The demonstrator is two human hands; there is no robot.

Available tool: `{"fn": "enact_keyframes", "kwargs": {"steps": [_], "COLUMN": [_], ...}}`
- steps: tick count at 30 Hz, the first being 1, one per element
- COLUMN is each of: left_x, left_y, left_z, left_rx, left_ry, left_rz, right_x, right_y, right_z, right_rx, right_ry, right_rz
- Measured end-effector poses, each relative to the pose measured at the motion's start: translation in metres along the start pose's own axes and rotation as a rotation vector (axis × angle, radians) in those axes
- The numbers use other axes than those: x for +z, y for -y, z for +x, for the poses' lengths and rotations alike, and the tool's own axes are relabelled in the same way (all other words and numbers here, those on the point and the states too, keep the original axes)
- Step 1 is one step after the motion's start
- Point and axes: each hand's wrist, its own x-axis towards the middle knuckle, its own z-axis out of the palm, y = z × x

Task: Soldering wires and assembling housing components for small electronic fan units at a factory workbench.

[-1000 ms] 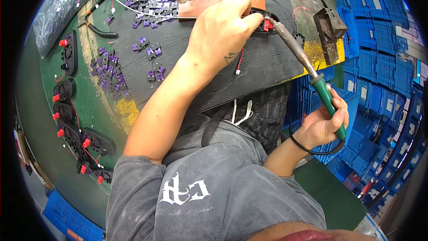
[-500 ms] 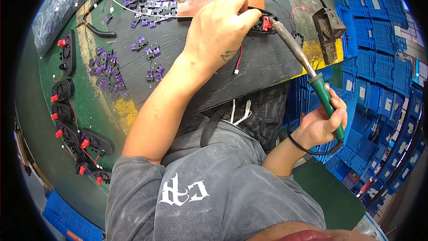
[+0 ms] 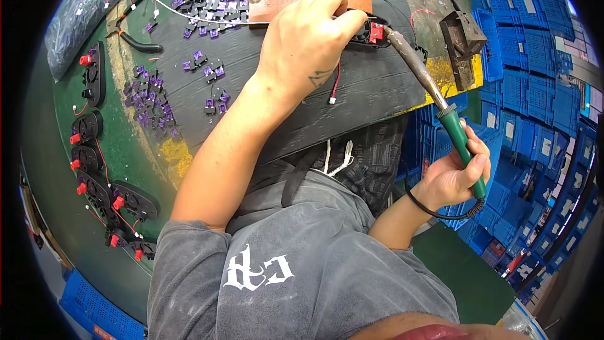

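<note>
The soldering iron has edged slightly right from the brown block, gripped by the right hand — the left hand curls over that block, its hold impossible to tell — while the black housing at the block's lower-right edge looks light, stiff, best held by its rim.

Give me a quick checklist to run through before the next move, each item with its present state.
1. Right hand gripping the soldering iron by its green handle: ok.
2. Iron tip touching the red part: cannot tell; it is right at its edge.
3. Left hand apart from the tip: ok, though close.
4. Left hand's grip on the black part: cannot tell; the hand hides it.
5. Cord clear of the wrist: not ok; it loops across.
</note>
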Motion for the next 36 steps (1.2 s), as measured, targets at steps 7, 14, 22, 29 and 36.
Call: {"fn": "enact_keyframes", "kwargs": {"steps": [7, 14, 22, 29, 36], "left_x": [-0.0009, 0.0022, 0.0012, 0.0005, -0.0007], "left_y": [0.002, 0.0018, -0.0057, -0.0063, -0.007], "left_z": [-0.0005, -0.0012, -0.0037, -0.0042, -0.0029], "left_rx": [-0.002, -0.017, 0.038, 0.04, 0.046], "left_ry": [0.014, -0.02, 0.048, 0.059, 0.056], "left_rz": [-0.014, -0.038, -0.05, -0.05, -0.047], "right_x": [-0.001, 0.0001, -0.0021, -0.003, -0.0026], "right_y": [0.0006, 0.0043, 0.0073, 0.0075, 0.0085], "right_z": [0.0005, 0.0024, 0.0011, 0.0004, -0.0001], "right_rx": [-0.012, -0.022, -0.011, -0.005, -0.008], "right_ry": [0.007, -0.07, -0.09, -0.077, -0.061], "right_rz": [-0.017, -0.045, -0.04, -0.043, -0.037]}}
